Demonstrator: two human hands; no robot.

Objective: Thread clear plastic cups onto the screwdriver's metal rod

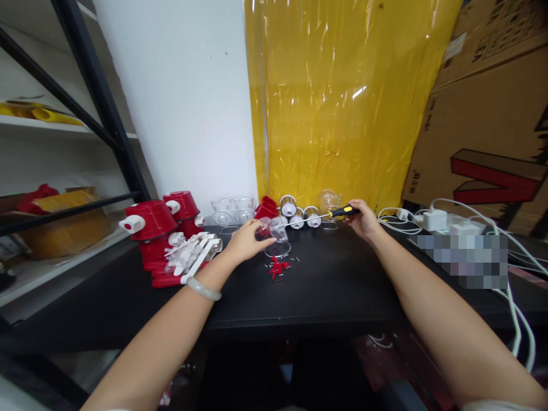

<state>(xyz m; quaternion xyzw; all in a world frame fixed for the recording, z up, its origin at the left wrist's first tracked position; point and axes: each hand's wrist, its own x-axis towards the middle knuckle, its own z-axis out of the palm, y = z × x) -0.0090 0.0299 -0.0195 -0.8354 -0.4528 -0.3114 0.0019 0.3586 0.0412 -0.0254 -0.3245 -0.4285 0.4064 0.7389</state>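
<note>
left hand (246, 242) around clear container (278, 230), contents unclear; right hand (363, 220) around yellow-black screwdriver (341, 212)

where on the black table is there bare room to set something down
The widest bare patch of the black table lies between the small red pieces and the right forearm; a bare strip also runs along the near edge, in front of those pieces. Crowded: red housings and white parts at left, clear cups and white-ended cylinders along the back.
</note>
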